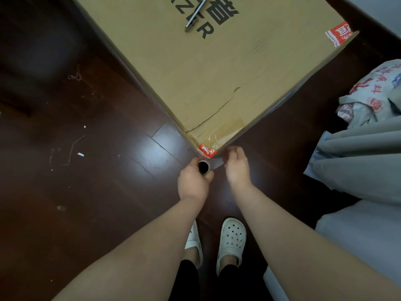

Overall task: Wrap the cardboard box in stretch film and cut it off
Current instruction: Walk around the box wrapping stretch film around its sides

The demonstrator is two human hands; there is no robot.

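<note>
Left hand (192, 181) fingers curl round the upright stretch-film roll with dark cardboard core (204, 167) at the near corner of the large brown cardboard box (217, 68). Right hand (236, 166) fingers pinch the grey film strip (217, 164). Film seems to line the box sides; wrapping unfinished, cutting not yet done.

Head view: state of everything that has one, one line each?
cardboard box: lying flat on floor, top torn near the close corner, film along its sides
stretch film roll: upright at box corner, film pulled out toward the right
left hand: grips the roll
right hand: fingers curled on the film by the corner
utility knife: lying on box top, untouched
</note>
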